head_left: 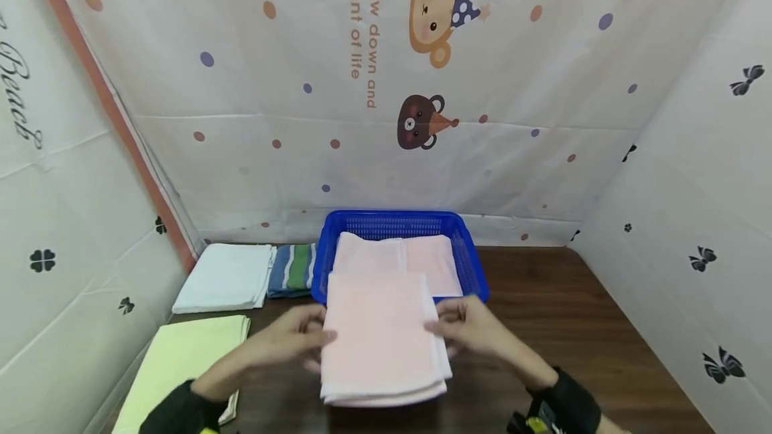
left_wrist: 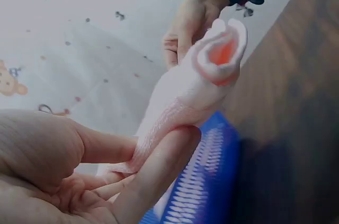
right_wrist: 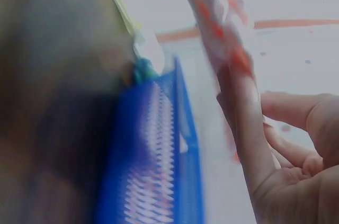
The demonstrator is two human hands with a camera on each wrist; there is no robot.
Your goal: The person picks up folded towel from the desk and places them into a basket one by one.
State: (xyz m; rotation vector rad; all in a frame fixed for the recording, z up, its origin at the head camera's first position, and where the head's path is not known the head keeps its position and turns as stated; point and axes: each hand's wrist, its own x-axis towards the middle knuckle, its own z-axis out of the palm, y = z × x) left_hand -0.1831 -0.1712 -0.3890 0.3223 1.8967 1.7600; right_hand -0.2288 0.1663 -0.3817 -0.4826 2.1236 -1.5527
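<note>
A folded pale pink towel (head_left: 376,340) hangs between both hands, just in front of a blue plastic basket (head_left: 476,266), and overlaps its front rim in the head view. My left hand (head_left: 292,337) pinches the towel's left edge, thumb on top and fingers beneath. On the opposite edge my right hand (head_left: 467,327) grips it the same way. The left wrist view shows the towel's layers (left_wrist: 180,91) curling at the near end. Inside the basket lie more folded pink towels (head_left: 431,256), partly covered by the held one.
Left of the basket are a folded white towel (head_left: 226,276) and a blue, green and white striped towel (head_left: 295,266). A yellow-green towel (head_left: 187,353) lies at the front left, under the left forearm in view. Printed cloth walls (head_left: 362,173) border the brown wooden table (head_left: 543,313).
</note>
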